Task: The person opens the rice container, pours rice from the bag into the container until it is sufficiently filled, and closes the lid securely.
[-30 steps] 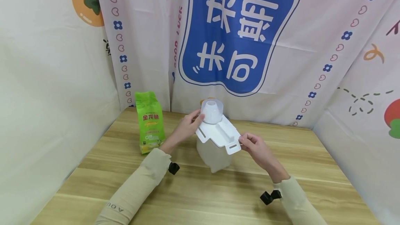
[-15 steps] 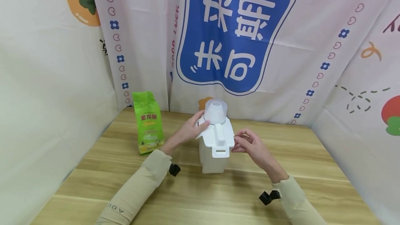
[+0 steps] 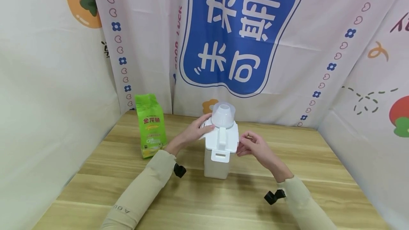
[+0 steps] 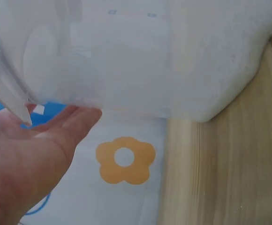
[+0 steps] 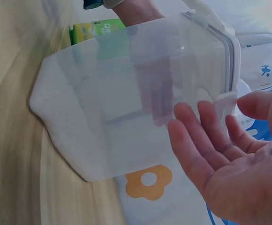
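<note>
Looking down on a cloudy plastic box [image 3: 216, 168], upright in the middle of the wooden table [image 3: 249, 201], likely put there to suit the reach of both arms. Seemingly weighted low by pale contents, hard to make out through the wall, and perhaps helped by them to stay put. Topped with a white lid [image 3: 230, 137], plus a see-through cap [image 3: 223, 116] at the far end, out of the way of working fingers.

Flanked by two hands, well apart, with the box between. Touching on the left with the left hand [image 3: 193, 130], thumb on top and fingers stretched along the side, probably to steady against any push from across. Lying beside the lid's right edge with the right hand [image 5: 234, 161], fingers parted and loosely bent, close to the right flap [image 5: 226, 101]; cannot tell whether pressing. Jutting toward the near side with a slotted near flap [image 3: 220, 159], apparently unfastened. Bordered at far left by a green bag [image 3: 153, 127], upright without holding, perhaps set aside for elbow room
</note>
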Motion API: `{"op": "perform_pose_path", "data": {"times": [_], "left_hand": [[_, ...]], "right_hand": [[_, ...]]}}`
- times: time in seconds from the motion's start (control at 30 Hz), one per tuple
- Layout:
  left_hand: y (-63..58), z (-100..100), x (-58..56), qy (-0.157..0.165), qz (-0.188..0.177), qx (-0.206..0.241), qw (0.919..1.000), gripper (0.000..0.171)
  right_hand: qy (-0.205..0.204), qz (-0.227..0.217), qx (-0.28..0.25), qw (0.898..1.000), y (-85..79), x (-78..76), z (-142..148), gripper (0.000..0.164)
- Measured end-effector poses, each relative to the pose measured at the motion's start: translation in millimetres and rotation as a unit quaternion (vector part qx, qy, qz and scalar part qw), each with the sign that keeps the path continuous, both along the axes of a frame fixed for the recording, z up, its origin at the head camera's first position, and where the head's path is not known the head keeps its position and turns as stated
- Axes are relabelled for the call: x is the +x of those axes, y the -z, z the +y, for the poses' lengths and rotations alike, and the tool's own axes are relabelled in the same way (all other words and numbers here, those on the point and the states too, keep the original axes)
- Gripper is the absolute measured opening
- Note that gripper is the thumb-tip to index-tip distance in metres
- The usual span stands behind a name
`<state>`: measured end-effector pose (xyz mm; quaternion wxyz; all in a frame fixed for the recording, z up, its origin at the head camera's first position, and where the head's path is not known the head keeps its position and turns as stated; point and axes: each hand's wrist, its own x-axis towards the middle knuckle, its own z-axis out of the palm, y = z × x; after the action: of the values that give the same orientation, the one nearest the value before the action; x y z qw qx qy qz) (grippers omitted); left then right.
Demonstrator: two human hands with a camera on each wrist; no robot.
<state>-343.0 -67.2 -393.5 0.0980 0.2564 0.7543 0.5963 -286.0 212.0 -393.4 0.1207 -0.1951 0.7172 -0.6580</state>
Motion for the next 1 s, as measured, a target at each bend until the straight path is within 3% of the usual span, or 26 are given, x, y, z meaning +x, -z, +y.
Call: {"op": "perform_pose_path", "data": {"times": [0.23, 0.43, 0.73, 1.0], "left_hand": [[4.3, -5, -12.7, 0.044, -0.065, 0.031, 0.9964, 0.065], [10.6, -7, -22.0, 0.073, -0.088, 0.052, 0.9921, 0.062], [11.5, -6, -25.7, 0.111, -0.114, 0.062, 0.9853, 0.059], [13.0, -3, -28.7, 0.117, -0.127, 0.057, 0.9833, 0.059]], "right_hand": [[0.027, -0.02, -0.001, 0.999, -4.1, -10.5, 0, 0.022], [0.046, -0.017, -0.023, 0.999, -2.5, -14.8, 1, 0.03], [0.063, -0.012, -0.049, 0.997, 1.6, -20.3, -1, 0.014], [0.023, -0.009, -0.089, 0.996, 13.3, -26.3, 0, 0.017]]}}
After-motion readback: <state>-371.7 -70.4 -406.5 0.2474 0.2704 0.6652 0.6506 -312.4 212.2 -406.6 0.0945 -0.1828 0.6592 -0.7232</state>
